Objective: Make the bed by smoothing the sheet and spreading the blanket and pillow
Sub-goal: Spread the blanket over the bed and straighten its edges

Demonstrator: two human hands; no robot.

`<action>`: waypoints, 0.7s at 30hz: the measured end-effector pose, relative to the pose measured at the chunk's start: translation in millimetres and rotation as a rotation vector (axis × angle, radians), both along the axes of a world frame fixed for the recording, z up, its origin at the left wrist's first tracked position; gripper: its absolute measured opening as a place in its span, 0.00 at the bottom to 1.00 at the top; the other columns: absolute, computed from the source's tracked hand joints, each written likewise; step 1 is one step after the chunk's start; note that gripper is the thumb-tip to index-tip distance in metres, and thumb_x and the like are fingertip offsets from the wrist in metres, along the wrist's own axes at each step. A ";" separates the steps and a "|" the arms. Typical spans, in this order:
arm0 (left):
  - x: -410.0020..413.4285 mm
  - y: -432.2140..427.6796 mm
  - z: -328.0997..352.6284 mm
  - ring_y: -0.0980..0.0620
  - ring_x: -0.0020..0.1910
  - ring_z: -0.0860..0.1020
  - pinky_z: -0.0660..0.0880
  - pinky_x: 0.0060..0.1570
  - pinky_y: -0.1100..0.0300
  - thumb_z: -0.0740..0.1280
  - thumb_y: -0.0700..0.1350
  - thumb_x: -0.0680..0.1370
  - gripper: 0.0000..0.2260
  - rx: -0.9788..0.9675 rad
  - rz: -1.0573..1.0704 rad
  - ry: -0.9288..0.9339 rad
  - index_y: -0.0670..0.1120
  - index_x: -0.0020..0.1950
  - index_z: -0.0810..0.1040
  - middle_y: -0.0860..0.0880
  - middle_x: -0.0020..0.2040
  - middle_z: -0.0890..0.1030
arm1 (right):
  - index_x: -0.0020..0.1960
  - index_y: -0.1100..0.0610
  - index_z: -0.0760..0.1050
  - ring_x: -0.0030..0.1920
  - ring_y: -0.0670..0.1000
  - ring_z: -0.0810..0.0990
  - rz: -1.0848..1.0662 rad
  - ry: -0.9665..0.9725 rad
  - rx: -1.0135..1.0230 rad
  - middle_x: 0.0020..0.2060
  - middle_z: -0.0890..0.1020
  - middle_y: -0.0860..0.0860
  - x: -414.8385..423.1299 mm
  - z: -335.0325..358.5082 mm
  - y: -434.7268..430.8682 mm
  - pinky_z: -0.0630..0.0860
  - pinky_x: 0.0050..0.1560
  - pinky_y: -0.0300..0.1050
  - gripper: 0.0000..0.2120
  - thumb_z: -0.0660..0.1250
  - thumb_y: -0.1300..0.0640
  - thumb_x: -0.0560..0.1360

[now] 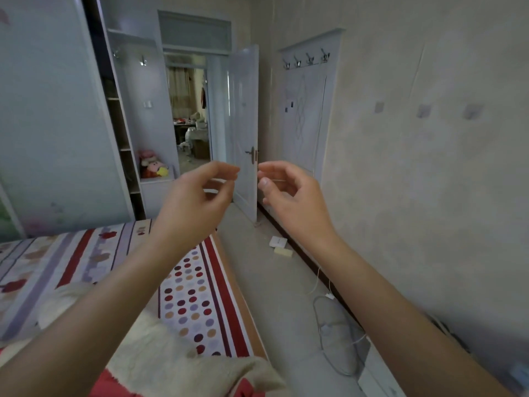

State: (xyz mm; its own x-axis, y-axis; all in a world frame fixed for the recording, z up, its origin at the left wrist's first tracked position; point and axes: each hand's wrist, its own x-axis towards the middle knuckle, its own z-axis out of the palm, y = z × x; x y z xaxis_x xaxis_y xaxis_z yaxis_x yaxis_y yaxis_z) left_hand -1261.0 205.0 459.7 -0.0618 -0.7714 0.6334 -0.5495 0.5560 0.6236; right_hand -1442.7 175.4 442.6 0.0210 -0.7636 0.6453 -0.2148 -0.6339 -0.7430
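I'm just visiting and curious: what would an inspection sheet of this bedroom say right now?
Surface: bed, its side edge showing.
Job's things: patterned sheet lies fairly flat; fluffy blanket bunched at the near end; pillow not in view.
Clutter: two small boxes on the floor by the wall.
Hands: left hand and right hand raised in the air, fingers loosely curled, holding nothing.
Cables: loose cables on the floor near the wall.
Surroundings: open door, wardrobe, wall hooks, soft toys.
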 end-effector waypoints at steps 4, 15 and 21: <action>-38.4 -17.8 -2.1 0.68 0.54 0.77 0.74 0.47 0.72 0.65 0.45 0.82 0.12 0.009 0.031 -0.007 0.55 0.64 0.78 0.64 0.55 0.79 | 0.62 0.53 0.79 0.56 0.46 0.82 0.033 0.001 0.018 0.54 0.84 0.46 -36.9 -4.8 -22.2 0.82 0.56 0.54 0.11 0.68 0.58 0.80; -181.1 -126.7 -21.3 0.69 0.53 0.77 0.74 0.48 0.72 0.65 0.47 0.81 0.11 0.039 0.193 0.017 0.56 0.62 0.78 0.64 0.53 0.80 | 0.62 0.53 0.79 0.56 0.44 0.82 0.174 0.033 0.034 0.54 0.83 0.45 -167.2 -15.9 -141.3 0.81 0.58 0.53 0.11 0.68 0.59 0.80; -223.5 -181.3 -32.4 0.72 0.53 0.76 0.71 0.42 0.80 0.66 0.48 0.81 0.10 0.083 0.240 0.038 0.57 0.62 0.79 0.65 0.52 0.80 | 0.61 0.53 0.80 0.54 0.45 0.82 0.201 0.043 0.071 0.53 0.84 0.44 -208.6 -22.4 -204.1 0.81 0.58 0.54 0.10 0.68 0.58 0.80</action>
State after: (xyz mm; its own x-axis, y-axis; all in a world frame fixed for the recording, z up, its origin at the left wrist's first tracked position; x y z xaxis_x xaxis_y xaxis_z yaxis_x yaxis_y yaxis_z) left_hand -1484.5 23.7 427.3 0.1519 -0.8103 0.5660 -0.6344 0.3591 0.6845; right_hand -1651.3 -28.7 420.1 0.2035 -0.7848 0.5854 -0.1222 -0.6136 -0.7801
